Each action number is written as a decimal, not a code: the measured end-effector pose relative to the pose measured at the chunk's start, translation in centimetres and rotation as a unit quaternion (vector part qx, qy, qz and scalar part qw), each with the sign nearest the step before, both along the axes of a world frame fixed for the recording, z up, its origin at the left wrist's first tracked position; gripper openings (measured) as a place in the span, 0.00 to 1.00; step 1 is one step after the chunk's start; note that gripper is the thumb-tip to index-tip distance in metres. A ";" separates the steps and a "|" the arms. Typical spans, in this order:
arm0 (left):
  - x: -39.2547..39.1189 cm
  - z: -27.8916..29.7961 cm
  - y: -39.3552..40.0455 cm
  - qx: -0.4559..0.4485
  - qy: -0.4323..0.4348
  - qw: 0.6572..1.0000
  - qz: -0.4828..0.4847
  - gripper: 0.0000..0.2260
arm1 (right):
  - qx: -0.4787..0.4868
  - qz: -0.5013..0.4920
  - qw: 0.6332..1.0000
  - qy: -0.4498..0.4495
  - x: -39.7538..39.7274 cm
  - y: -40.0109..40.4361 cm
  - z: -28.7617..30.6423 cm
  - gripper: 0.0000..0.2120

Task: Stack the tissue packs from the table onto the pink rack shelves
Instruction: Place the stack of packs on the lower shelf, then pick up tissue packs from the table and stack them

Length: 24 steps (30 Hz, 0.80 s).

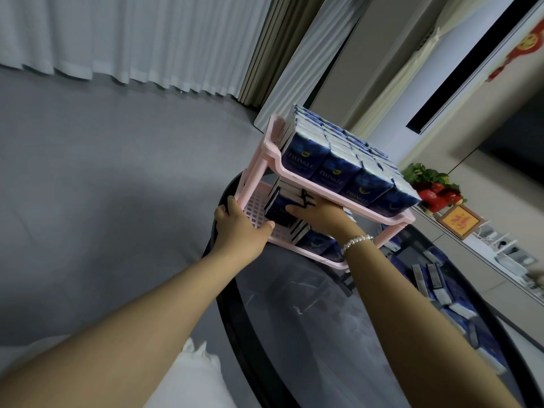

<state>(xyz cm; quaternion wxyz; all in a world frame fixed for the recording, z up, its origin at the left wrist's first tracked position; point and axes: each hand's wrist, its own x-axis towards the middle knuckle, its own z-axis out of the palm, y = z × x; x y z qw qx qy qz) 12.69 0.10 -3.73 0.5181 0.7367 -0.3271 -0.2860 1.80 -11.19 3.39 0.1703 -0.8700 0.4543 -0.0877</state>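
Note:
The pink rack stands on the round dark glass table. Its upper shelf is packed with several dark blue tissue packs standing upright. My left hand grips the near left corner of the lower shelf, thumb on its rim. My right hand reaches under the upper shelf and presses flat fingers against upright packs on the lower shelf; the fingertips are partly hidden. More packs fill the lower shelf below my wrist. Loose packs lie on the table's right side.
Grey floor lies left of the table, with white curtains behind. A white cushion sits at the bottom edge. At the right, a counter holds a red-and-green plant ornament and a framed picture.

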 end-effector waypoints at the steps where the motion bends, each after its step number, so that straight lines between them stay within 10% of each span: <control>1: -0.1 0.1 0.2 0.001 0.002 1.000 -0.002 0.36 | -0.008 0.005 1.000 0.004 -0.3 0.3 0.0 0.25; 24: -18.0 6.8 -0.4 -0.026 -0.043 0.980 -0.195 0.18 | -0.025 -0.117 0.965 -0.234 -23.7 7.3 -0.3 0.10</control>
